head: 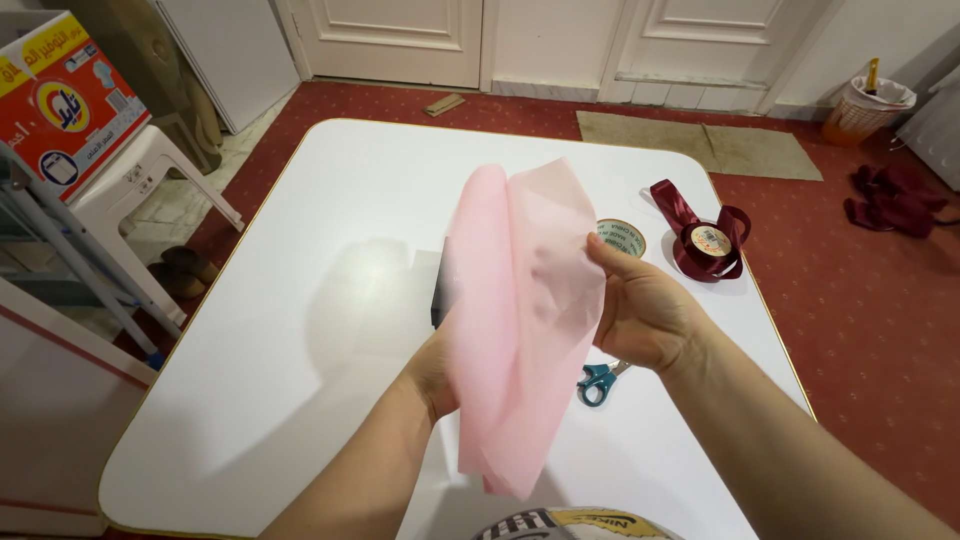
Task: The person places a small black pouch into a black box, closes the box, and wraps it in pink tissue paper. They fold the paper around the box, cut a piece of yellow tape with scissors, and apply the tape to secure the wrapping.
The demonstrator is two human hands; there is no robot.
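Observation:
A thin pink tissue sheet (520,310) hangs folded in the air above the white table (330,200). My right hand (645,312) pinches its right edge with the thumb on top. My left hand (432,372) grips it from behind and below, mostly hidden by the sheet. A dark box (440,290) lies on the table behind the sheet, only its left edge showing. Teal-handled scissors (598,381) lie under my right hand.
A roll of tape (621,237) and a spool of dark red ribbon (706,240) sit near the table's right edge. A white plastic chair (140,170) with a cardboard carton (60,100) stands at the left. Red carpet surrounds the table.

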